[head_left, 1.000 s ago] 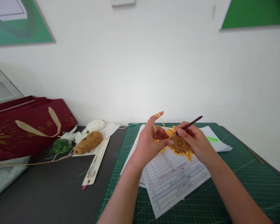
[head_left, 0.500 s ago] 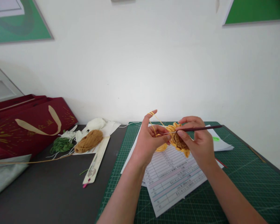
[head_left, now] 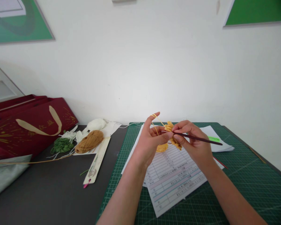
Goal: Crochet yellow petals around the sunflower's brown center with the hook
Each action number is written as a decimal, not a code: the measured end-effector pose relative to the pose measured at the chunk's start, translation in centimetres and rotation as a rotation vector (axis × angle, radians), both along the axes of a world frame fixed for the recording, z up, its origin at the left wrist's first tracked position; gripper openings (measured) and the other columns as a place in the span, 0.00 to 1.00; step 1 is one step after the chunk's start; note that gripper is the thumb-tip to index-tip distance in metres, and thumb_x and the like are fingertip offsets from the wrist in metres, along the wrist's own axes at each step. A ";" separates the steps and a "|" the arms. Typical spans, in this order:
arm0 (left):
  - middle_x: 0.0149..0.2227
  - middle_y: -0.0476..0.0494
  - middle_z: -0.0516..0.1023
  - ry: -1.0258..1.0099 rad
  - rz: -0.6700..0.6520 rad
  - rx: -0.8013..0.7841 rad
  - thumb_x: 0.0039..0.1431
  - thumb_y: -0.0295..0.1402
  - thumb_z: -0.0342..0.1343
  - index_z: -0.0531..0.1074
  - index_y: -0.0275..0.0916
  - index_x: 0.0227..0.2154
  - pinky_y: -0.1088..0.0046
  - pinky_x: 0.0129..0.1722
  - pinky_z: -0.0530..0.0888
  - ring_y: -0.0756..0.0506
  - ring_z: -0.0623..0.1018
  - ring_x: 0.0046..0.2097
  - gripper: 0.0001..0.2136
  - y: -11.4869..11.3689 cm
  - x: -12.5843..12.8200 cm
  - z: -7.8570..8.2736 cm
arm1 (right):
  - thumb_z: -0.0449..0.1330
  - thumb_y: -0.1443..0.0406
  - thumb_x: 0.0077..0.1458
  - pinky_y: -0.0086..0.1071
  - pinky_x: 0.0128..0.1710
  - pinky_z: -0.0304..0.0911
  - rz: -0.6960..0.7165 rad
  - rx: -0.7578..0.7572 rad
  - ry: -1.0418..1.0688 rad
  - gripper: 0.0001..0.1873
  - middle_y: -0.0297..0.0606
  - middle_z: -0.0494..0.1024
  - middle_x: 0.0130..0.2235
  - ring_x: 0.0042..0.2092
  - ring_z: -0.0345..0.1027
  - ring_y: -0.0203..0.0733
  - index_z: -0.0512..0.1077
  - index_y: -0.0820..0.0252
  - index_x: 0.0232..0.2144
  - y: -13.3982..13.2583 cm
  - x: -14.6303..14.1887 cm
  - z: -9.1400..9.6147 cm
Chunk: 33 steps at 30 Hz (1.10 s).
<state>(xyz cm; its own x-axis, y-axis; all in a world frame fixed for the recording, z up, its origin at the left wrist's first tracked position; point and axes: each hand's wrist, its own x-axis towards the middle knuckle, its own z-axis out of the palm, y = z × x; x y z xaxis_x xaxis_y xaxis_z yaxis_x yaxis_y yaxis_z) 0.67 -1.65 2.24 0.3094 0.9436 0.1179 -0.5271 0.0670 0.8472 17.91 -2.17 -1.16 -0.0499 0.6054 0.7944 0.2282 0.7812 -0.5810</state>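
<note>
1. While the yellow crochet piece (head_left: 169,126) sits right of the frame's centre, the left hand (head_left: 150,137) pinches its edge, yarn (head_left: 154,115) over a raised finger.
2. The right hand (head_left: 196,150) pinches the crochet hook (head_left: 206,140).
3. Lower centre, a printed sheet (head_left: 175,181) overlies a green cutting mat (head_left: 248,184).
</note>
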 end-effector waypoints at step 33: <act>0.30 0.55 0.77 0.034 -0.034 0.038 0.44 0.18 0.70 0.57 0.45 0.66 0.72 0.39 0.70 0.50 0.77 0.34 0.47 -0.1 -0.4 0.4 | 0.65 0.62 0.60 0.44 0.43 0.72 0.170 -0.145 0.428 0.03 0.35 0.81 0.36 0.41 0.77 0.46 0.73 0.50 0.36 -0.2 -1.4 -0.6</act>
